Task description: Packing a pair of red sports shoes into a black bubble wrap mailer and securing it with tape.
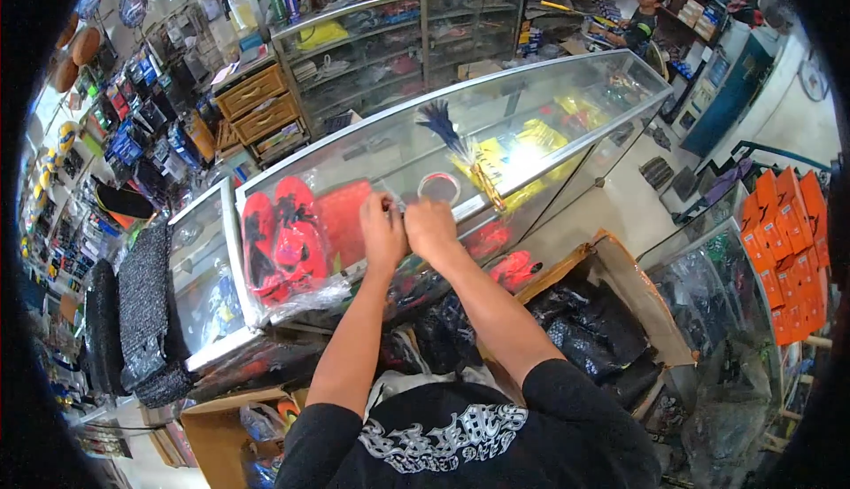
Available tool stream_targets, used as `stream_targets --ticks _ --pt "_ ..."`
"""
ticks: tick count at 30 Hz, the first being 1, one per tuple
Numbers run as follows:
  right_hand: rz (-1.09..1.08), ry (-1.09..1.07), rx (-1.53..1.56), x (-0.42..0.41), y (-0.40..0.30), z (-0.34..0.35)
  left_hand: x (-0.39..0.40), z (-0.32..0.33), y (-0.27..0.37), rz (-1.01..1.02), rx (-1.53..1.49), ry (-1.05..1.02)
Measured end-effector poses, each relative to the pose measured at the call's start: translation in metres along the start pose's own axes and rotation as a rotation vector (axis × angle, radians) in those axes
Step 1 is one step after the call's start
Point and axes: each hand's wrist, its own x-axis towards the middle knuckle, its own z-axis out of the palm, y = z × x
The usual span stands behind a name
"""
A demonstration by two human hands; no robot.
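Over the glass display counter (378, 150), my left hand (384, 233) and my right hand (431, 226) are close together, fingers curled inward. The left fingertips pinch what looks like thin clear plastic (396, 195); whatever the right fingers hold is hidden by the hand. Just left of my left hand lies a flat red item (343, 218), partly covered by that hand. Farther left is a pair of red-and-black padded items (287, 240) in clear plastic wrapping. A roll of tape (439, 177) lies just beyond my right hand.
A dark blue tassel-like brush (439, 122) with a gold-coloured handle lies across the counter. Yellow packets (541, 137) show through the glass. An open carton (637, 296) with black plastic stands right, another carton (216, 436) lower left. A person (639, 24) is at the far right.
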Motion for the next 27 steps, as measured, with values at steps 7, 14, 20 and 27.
stream_targets --ticks 7,14,20,27 --pt "0.08 0.205 0.323 -0.013 0.024 -0.025 0.001 -0.002 -0.002 0.084 0.209 -0.094" --pt "0.118 0.391 0.526 -0.031 0.061 -0.009 0.005 0.005 0.027 0.072 0.499 -0.325" --pt "0.072 0.391 0.56 -0.029 0.065 0.014 0.006 0.005 0.024 0.004 0.519 -0.396" --pt "0.122 0.426 0.722 -0.024 0.069 0.026 0.01 0.009 0.018 -0.032 0.404 -0.4"
